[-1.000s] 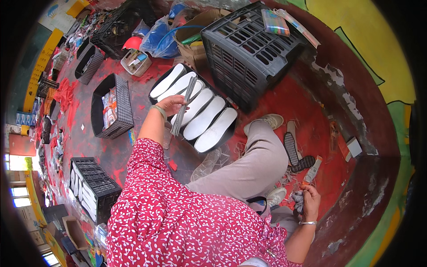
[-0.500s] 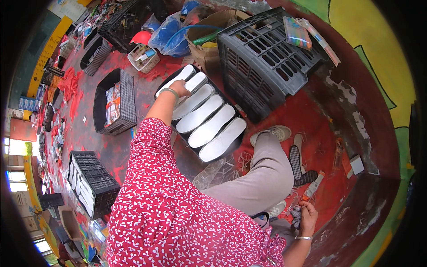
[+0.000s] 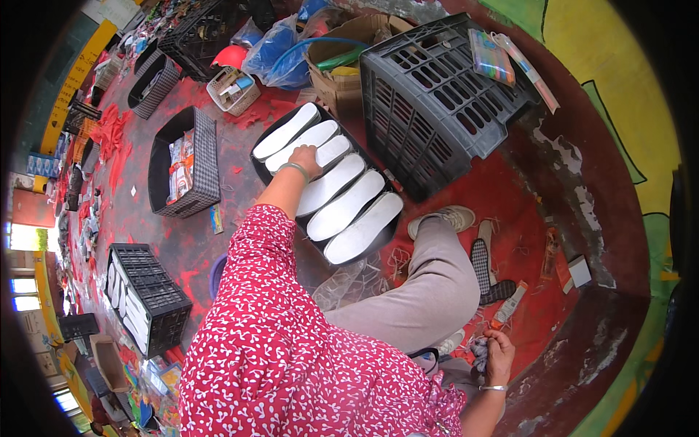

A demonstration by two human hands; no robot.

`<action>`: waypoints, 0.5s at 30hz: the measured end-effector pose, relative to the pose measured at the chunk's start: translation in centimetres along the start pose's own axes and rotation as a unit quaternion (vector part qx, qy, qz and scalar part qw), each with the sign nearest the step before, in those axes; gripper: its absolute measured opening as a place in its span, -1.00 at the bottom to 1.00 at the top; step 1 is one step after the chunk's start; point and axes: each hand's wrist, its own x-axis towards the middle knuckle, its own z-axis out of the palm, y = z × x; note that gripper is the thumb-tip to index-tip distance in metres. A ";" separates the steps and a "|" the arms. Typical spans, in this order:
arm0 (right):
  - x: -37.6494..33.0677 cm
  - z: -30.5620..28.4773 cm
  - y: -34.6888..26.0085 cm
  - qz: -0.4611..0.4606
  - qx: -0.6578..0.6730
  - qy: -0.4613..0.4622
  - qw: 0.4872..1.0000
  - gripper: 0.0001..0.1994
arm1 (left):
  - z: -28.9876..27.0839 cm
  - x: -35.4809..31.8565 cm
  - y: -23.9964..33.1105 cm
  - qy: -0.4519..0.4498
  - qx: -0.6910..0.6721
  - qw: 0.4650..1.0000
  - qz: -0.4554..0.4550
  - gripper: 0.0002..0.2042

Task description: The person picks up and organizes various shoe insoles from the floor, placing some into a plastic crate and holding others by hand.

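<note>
My left hand (image 3: 306, 156), a bangle on its wrist, reaches forward and lies on the near end of a white insole (image 3: 333, 149). It is one of several white insoles (image 3: 346, 205) lying side by side in a flat black tray (image 3: 259, 172) on the red floor. My right hand (image 3: 499, 351) hangs low at my right side, closed on a small grey cloth bundle (image 3: 479, 351). Just past it a white tube (image 3: 510, 304) lies on the floor. My knee in grey trousers (image 3: 426, 291) sits between the two hands.
A large black crate (image 3: 437, 102) lies tipped beyond the tray, with a cardboard box (image 3: 342, 54) and blue bags (image 3: 273, 51) behind. A black basket (image 3: 186, 164) of packets stands left, a black crate (image 3: 145, 298) with white insoles nearer left. Black soles (image 3: 486, 269) and a grey shoe (image 3: 451, 217) lie right.
My left hand, which held a grey-looking insole above the row, has come down onto the tray and now rests on the row. The view has tilted forward. My right hand stays low.
</note>
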 end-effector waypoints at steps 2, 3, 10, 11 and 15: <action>0.0 0.0 0.0 -0.005 -0.011 0.003 1.000 -0.82 | 0.1 0.2 0.3 -0.009 0.006 1.000 -0.008 -0.48; 0.1 -0.1 0.2 -0.012 -0.020 0.004 1.000 -0.82 | 0.2 0.3 0.5 -0.014 0.009 1.000 -0.012 -0.49; 0.5 -0.3 0.9 -0.028 -0.034 -0.006 0.999 -0.82 | 1.6 0.5 0.0 0.007 0.009 1.000 -0.014 -0.52; 0.3 -0.3 0.7 -0.016 -0.012 -0.006 1.000 -0.82 | 1.3 0.2 0.2 0.004 -0.005 1.000 -0.009 -0.53; -1.1 0.0 -1.1 0.003 0.034 -0.003 0.999 -0.83 | 1.9 0.7 -6.1 0.195 -0.203 0.958 0.061 -0.62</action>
